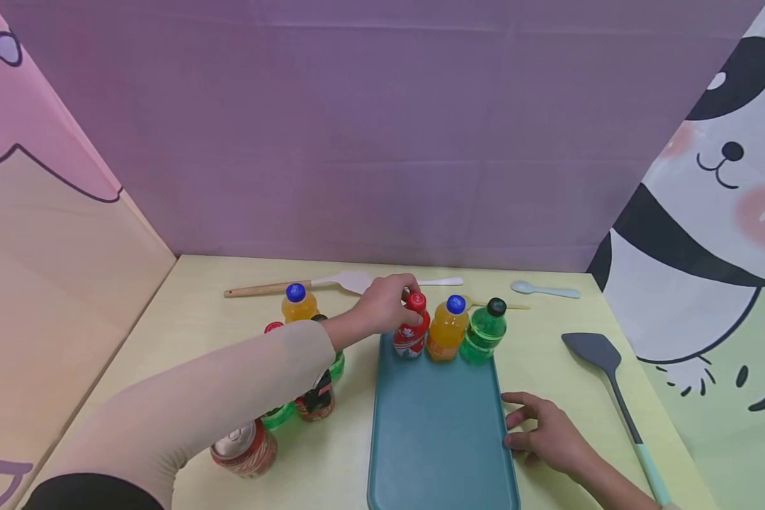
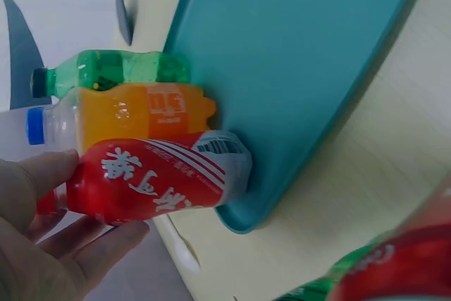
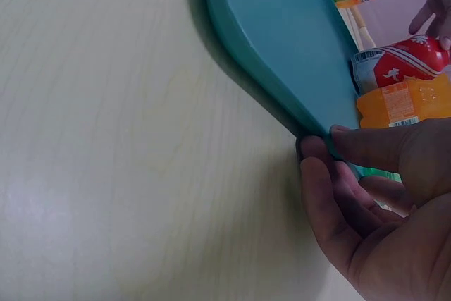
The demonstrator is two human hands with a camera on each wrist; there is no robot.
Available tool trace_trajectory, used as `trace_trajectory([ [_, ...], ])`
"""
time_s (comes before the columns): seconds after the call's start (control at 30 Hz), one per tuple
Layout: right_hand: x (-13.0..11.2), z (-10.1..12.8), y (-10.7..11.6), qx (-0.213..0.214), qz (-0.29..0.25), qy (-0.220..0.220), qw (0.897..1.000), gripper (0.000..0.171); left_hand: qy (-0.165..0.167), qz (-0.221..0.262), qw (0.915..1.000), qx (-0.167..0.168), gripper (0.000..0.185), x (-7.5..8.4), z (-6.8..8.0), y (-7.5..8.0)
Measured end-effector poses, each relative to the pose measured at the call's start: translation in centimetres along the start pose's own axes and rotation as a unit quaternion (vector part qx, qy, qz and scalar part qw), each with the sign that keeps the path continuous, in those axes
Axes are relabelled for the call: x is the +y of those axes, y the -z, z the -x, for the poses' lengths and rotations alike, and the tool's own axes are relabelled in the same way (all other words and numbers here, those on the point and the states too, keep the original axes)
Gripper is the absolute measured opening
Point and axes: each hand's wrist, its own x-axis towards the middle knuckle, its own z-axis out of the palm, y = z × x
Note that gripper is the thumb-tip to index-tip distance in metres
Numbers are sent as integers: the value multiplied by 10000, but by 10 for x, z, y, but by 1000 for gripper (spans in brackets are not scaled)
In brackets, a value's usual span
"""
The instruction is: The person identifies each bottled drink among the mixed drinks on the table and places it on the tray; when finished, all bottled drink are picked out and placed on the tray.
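Observation:
My left hand (image 1: 385, 304) has its thumb and fingers about the neck of a red cola bottle (image 2: 151, 177), which stands at the far left corner of the blue-green tray (image 1: 443, 432). Beside it on the tray stand an orange soda bottle (image 1: 446, 331) with a blue cap and a green soda bottle (image 1: 484, 331) with a black cap. At the tray's right edge, my right hand (image 1: 545, 432) pinches the rim. The right wrist view shows its thumb (image 3: 370, 146) on the rim and other fingers curled at the outer side.
Left of the tray stand a can (image 1: 245, 450), a dark-and-red container (image 1: 317, 400), another orange bottle (image 1: 298, 304) and green bottles, partly hidden by the left sleeve. A spatula (image 1: 350, 280) and a pale spoon (image 1: 542, 289) lie at the back; a grey turner (image 1: 612, 375) lies right.

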Motion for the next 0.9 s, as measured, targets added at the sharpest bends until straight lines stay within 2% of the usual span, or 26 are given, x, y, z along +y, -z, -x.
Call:
trace_trajectory([
  [0.13,-1,0,1,-4,-74,66,10000,74,-16,-61,10000,-33,39,0,0,0],
  [0.3,-2,1,1,-15,-109,59,9999,74,-107,-41,9993,-360,44,-1,1,4],
  [0.4,-1,1,1,-42,-106,60,9999,74,-126,63,9984,-547,51,-1,3,8],
  [0.57,-2,1,1,-17,-37,59,10000,74,-250,374,9973,-577,58,3,10,20],
  [0.77,-2,1,0,30,3,4,10000,73,-508,806,9944,-448,53,9,28,41],
  [0.9,0,0,-2,19,-17,22,10000,73,-806,778,9932,-305,54,6,47,61],
])
